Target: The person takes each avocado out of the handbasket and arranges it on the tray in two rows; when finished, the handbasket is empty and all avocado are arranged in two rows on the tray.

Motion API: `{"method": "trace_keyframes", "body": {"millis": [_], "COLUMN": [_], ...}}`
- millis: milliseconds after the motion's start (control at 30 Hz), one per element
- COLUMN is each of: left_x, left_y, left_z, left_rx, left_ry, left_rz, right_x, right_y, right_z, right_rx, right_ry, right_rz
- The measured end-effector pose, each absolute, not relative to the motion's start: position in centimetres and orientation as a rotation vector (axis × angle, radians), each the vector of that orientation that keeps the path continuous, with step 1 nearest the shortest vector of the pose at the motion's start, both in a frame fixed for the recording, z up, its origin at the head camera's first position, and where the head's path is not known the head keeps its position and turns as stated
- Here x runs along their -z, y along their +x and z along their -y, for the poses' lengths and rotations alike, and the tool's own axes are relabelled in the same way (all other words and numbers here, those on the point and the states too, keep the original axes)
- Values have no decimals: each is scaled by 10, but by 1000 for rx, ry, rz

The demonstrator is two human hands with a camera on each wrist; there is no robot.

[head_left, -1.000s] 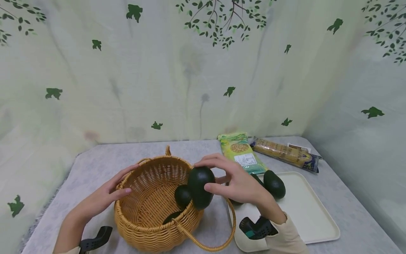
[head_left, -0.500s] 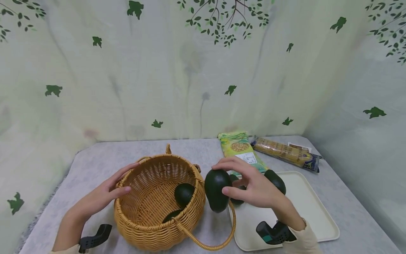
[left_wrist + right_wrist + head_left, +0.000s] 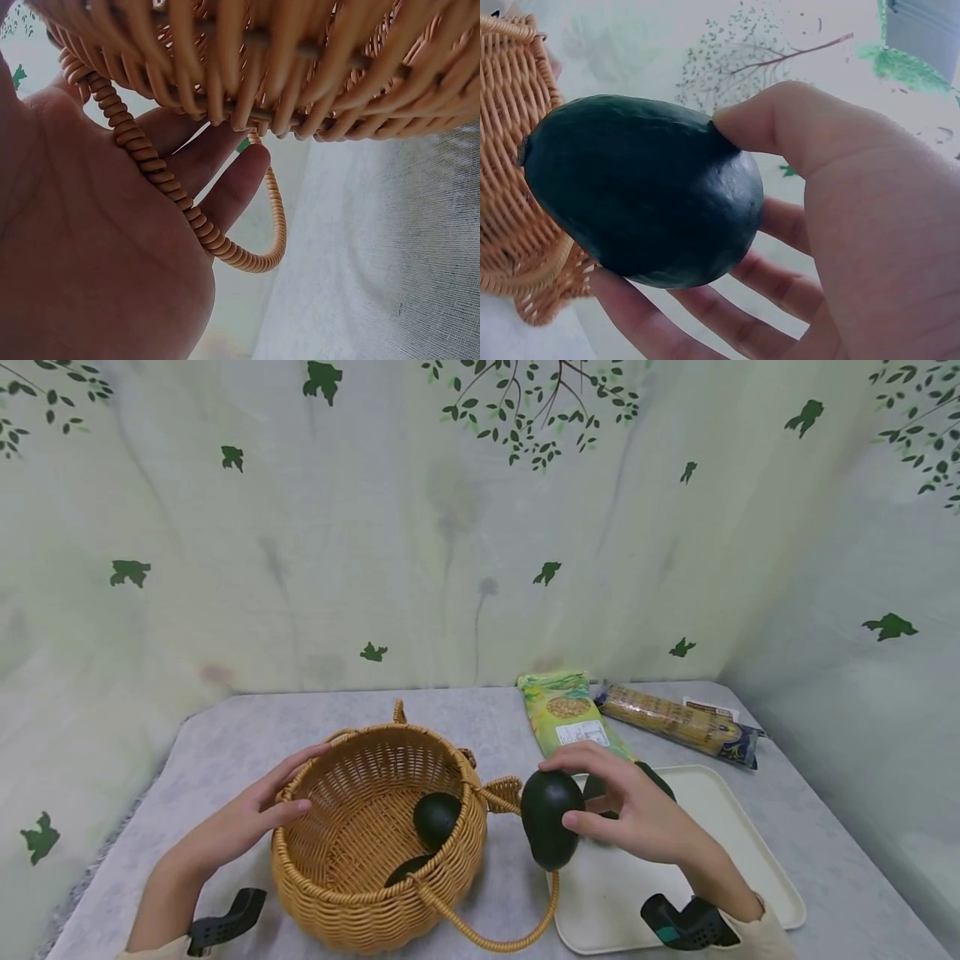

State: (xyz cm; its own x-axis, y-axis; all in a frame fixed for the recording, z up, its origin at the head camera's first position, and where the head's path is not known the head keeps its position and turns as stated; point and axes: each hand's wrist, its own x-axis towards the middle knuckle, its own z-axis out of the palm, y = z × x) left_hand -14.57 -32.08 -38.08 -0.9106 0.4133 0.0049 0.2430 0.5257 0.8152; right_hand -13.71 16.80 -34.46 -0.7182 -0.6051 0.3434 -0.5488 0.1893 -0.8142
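Two avocados in basket [image 3: 352,868], head-only | right hand [image 3: 637,818] grips avocado [image 3: 550,827] | left hand [image 3: 240,827] flat on rim

dark green avocado [image 3: 550,818], tan wicker basket [image 3: 360,893]

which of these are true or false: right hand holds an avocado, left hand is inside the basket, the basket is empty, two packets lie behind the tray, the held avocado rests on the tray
1. The right hand holds an avocado. True.
2. The left hand is inside the basket. False: it rests against the basket's outer rim.
3. The basket is empty. False: at least one avocado lies inside, with another dark one partly visible below it.
4. Two packets lie behind the tray. True: a green packet and a long yellow packet.
5. The held avocado rests on the tray. False: it is in the air between basket and tray.
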Motion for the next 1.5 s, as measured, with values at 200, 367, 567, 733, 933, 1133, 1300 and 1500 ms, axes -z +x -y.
{"method": "trace_keyframes", "body": {"millis": [200, 367, 567, 733, 933, 1133, 1300, 1500], "left_x": [380, 381, 382, 382, 382, 380, 380, 380], "left_y": [-146, -145, -143, -143, -145, -145, -146, -145], "left_z": [320, 321, 320, 320, 320, 320, 321, 322], "left_rx": [-1337, -1338, -1374, -1389, -1374, -1357, -1350, -1342], "left_ry": [563, 568, 575, 599, 600, 584, 593, 601], "left_rz": [-2574, -2568, -2534, -2516, -2542, -2549, -2563, -2581], "right_x": [350, 352, 352, 353, 356, 361, 365, 371], "right_y": [-133, -131, -132, -132, -134, -136, -139, -142], "right_z": [-183, -189, -195, -204, -210, -209, -207, -203], "right_rx": [1562, 1559, 1525, 1477, 1435, 1405, 1366, 1245], "right_ry": [-1097, -1081, -1080, -1026, -986, -942, -932, -910], "right_rz": [-2410, -2421, -2424, -2459, -2485, -2453, -2422, -2418]}}
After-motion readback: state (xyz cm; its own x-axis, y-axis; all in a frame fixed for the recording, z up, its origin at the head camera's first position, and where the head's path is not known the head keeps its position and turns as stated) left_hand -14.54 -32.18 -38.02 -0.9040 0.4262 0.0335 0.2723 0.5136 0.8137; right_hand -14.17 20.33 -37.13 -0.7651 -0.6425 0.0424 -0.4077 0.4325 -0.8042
